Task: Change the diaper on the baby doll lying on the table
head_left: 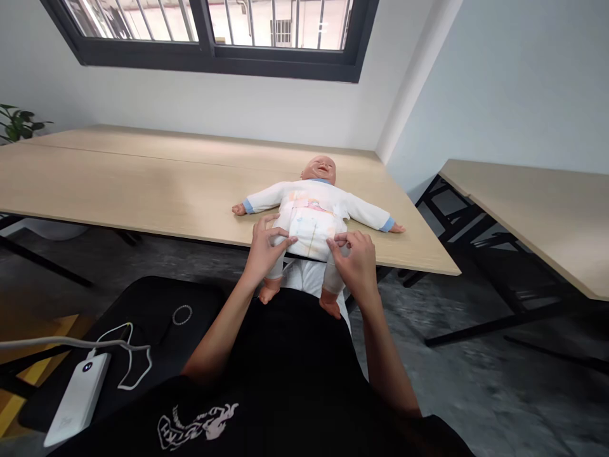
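Gently, both hands on a baby doll (pixel 311 222)
Left hand (pixel 266 251) spread open on its white suit (pixel 297 200); right hand (pixel 354 263) pinching the suit, above a table (pixel 143 184).

One baby doll (pixel 311 216), two hands (pixel 265 249) (pixel 353 266), two tables (pixel 143 181) (pixel 523 216), one window (pixel 209 63), one power bank (pixel 78 400), one leafy plant (pixel 16 124)

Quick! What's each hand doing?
Left hand: open, resting on the baby doll's diaper.
Right hand: closed, pinching the diaper's edge.
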Demonstrator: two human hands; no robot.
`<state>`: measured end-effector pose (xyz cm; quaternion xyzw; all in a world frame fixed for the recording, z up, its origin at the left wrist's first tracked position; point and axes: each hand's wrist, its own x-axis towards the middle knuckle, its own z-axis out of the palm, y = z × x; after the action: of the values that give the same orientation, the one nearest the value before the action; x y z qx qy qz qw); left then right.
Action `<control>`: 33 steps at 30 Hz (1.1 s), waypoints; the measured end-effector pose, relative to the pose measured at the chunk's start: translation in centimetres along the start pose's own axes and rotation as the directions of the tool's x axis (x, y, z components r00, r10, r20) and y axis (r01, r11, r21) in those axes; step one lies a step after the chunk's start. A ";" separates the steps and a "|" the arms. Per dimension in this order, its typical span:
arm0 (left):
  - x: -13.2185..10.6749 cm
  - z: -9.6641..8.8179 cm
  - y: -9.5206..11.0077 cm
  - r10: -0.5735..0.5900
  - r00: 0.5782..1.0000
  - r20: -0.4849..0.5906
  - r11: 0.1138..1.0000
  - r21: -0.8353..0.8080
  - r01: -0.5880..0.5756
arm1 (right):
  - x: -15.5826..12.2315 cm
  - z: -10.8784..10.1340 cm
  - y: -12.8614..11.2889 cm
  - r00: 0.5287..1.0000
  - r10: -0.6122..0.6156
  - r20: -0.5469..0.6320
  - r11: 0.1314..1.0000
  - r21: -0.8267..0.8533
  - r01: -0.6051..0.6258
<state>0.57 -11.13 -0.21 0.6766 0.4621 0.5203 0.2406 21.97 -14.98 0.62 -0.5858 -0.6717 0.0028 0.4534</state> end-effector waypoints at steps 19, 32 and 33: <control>-0.4 -0.8 -0.3 0.040 0.998 0.049 0.998 -0.044 -0.038 | -2.3 0.5 -0.1 1.000 0.011 -0.024 0.999 -0.033 -0.012; -1.6 -0.6 -0.1 0.059 0.995 0.085 0.997 -0.054 -0.055 | -3.3 -0.5 0.4 0.996 -0.067 0.056 0.979 -0.189 0.077; -1.7 -0.6 0.0 0.078 0.992 0.098 0.996 -0.042 -0.074 | -3.3 -0.3 0.4 0.997 -0.065 0.049 0.977 -0.202 0.074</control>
<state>-0.06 -12.70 -0.83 0.7139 0.4134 0.5037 0.2563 22.16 -17.65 -1.39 -0.6050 -0.6980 -0.0693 0.3767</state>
